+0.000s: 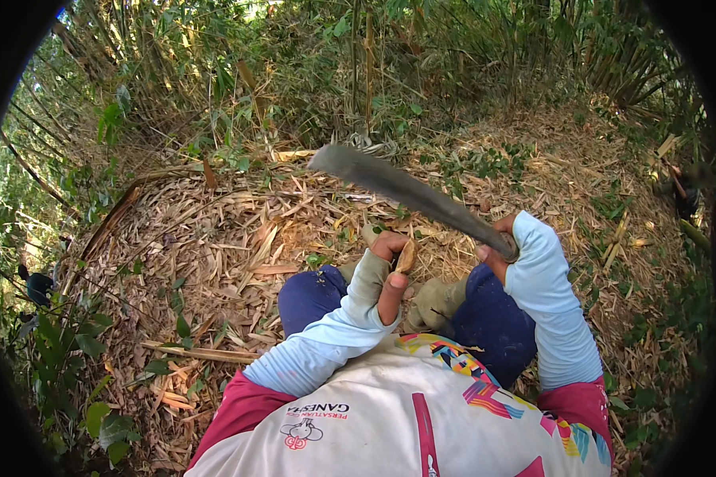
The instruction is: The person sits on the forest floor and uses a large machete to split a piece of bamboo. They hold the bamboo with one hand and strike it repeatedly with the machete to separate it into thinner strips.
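Note:
My right hand (497, 261) is closed round the handle end of a machete (410, 191). Its long, dark grey blade is raised and slants up to the left, over the ground in front of me. Nearer my body, my left hand (391, 297) grips a short, tan, woody piece (406, 257) between thumb and fingers. Much of that piece is hidden by the hand, so its full length cannot be seen. The blade is apart from the left hand and the woody piece. Light blue sleeves reach over both wrists.
My knees in dark blue trousers (497, 318) are bent below the hands. Dry bamboo leaves (239, 230) cover the ground. A split cane (199, 351) lies at the left, with leafy plants (115, 429) at the lower left. Bamboo stems (368, 71) stand behind.

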The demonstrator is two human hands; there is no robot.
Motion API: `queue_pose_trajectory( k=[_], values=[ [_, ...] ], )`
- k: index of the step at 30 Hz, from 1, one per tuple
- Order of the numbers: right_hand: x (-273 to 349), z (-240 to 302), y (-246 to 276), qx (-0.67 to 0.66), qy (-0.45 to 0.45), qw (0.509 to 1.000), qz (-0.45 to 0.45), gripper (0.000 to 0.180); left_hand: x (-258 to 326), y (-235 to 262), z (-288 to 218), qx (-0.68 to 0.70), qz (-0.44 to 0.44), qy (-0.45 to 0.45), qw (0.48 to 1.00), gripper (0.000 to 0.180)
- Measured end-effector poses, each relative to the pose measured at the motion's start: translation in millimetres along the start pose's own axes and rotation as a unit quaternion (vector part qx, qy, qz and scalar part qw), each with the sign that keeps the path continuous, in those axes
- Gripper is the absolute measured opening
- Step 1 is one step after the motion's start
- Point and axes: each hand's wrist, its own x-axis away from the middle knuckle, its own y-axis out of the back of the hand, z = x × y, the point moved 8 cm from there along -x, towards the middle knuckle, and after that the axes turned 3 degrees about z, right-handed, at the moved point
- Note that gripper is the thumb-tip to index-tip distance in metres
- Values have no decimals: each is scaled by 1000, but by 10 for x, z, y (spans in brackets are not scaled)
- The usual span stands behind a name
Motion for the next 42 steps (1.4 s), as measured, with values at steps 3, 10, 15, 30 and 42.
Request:
queue_pose_trajectory(
  k=[3, 10, 15, 30, 42],
  values=[
    [34, 240, -48, -31, 71, 997, -18, 24, 0, -90, -62, 40, 11, -12, 999, 41],
    [51, 663, -280, 134, 129, 964, 190, 24, 216, -59, 322, 105, 37, 94, 989, 60],
    [105, 732, -339, 188, 161, 951, 188, 22, 257, -24, 278, 164, -2, 88, 983, 67],
    [93, 747, -306, 175, 189, 956, 141, 18, 240, 55, 303, 173, 49, 79, 981, 65],
    [80, 824, -271, 158, 181, 960, 146, 20, 125, 26, 208, 202, -1, 29, 979, 58]
  ],
)
